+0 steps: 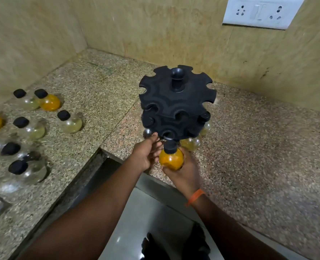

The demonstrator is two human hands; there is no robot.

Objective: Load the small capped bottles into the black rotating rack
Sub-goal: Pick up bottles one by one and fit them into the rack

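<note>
Orange bottle (171, 159) is cupped from below in closed right hand (183, 171), cap beneath rack (176, 104) slot near worktop (249, 147) front edge | rack rim is pinched by left hand (146, 153), likely steadying rotation | spare bottles (33, 128) are left on worktop's left side

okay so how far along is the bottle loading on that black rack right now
Early on. Done: at least two pale bottles already hang in the lower tier of the black rack. In hand: the right hand holds an orange bottle just below a front slot, while the left hand touches the rack. Left: about nine loose bottles on the counter, and the upper tier looks empty.
</note>
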